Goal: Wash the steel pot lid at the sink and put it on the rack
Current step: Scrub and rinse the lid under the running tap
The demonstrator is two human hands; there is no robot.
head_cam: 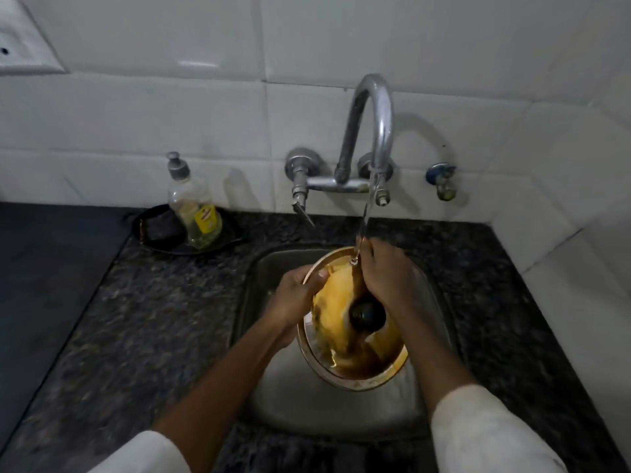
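The steel pot lid (336,339) is held tilted over the steel sink (269,397), top side up, with a black knob (367,314) at its centre. Its surface reflects yellow and brown. My left hand (295,295) grips the lid's upper left rim, thumb on top. My right hand (384,271) lies on the lid's upper right part, under a thin stream of water falling from the curved tap (374,131). Whether the right hand grips or only rubs the lid is not visible.
A dish-soap bottle (196,209) stands in a black dish (150,228) at the sink's back left, on the dark speckled counter (153,319). White tiles cover the wall. A small valve (442,180) sticks out right of the tap. A white box (20,42) hangs top left.
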